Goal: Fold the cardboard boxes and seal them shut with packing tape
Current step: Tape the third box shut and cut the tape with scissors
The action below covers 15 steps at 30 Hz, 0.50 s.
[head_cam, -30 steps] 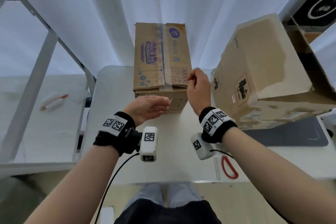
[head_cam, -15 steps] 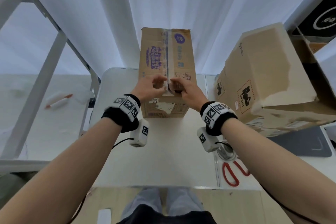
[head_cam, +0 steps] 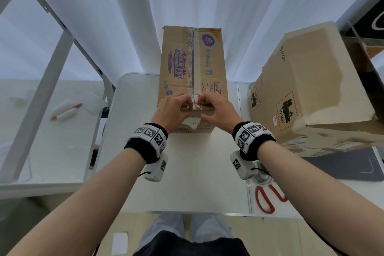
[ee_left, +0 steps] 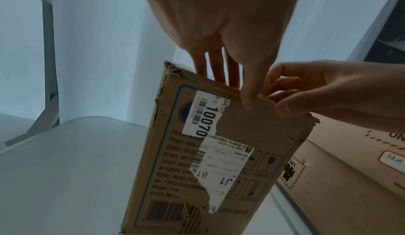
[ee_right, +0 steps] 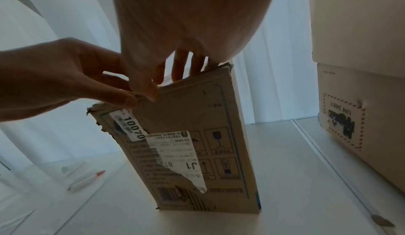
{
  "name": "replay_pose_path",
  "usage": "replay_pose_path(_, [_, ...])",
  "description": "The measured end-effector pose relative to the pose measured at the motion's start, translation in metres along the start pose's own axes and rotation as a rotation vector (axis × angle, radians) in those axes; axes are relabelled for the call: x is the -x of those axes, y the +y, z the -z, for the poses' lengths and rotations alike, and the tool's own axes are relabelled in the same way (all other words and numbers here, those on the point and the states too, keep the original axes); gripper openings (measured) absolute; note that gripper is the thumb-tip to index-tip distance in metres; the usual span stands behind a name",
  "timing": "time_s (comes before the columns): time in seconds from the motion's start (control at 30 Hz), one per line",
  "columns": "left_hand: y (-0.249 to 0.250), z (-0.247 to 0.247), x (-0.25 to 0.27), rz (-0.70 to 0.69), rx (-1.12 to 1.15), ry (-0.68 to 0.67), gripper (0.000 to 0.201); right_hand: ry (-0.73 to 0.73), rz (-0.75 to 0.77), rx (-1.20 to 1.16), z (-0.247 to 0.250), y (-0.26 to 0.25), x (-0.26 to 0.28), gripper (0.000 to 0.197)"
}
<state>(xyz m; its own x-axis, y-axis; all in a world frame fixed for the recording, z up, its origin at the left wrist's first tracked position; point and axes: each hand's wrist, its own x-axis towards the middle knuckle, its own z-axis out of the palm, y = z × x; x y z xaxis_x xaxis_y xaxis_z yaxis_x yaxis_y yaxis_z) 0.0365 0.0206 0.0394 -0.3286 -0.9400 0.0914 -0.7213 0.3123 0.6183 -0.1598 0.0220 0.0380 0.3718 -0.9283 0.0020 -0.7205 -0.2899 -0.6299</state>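
Hands [head_cam: 194, 110] stayed pressing tape [head_cam: 193, 68] onto box [head_cam: 178, 64].

The head camera looks steeply down from above onto the taped box [head_cam: 192, 72] on the white table [head_cam: 187, 172], while both wrist cameras sit close below its near top edge, looking up its labelled front face, which they share.

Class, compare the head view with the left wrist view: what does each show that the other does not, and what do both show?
Head view only: the taped top seam of the printed cardboard box, and red-handled scissors on the white table.
Left wrist view only: the torn shipping labels on the box's near face.
Both: the left hand and right hand at the box's near top edge, and the larger cardboard box alongside.
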Motion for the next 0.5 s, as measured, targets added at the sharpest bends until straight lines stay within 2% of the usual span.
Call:
replay_pose_path(0.2, [-0.006,-0.005,0.001,-0.089,0.019,0.077,0.006,0.093,0.014,0.04,-0.005,-0.001,0.001,0.016])
replay_pose_path(0.33, [-0.012,-0.014,0.007,-0.196,-0.115,0.081,0.006,0.114,0.062,0.088,-0.014,0.005,0.002,0.016])
replay_pose_path(0.4, [-0.01,-0.018,0.01,-0.198,-0.16,0.099,0.012,0.143,0.102,0.128,-0.017,0.007,0.001,0.02])
replay_pose_path(0.5, [-0.009,-0.022,0.011,-0.206,-0.208,0.14,0.034,0.199,0.156,0.173,-0.021,0.008,0.001,0.026])
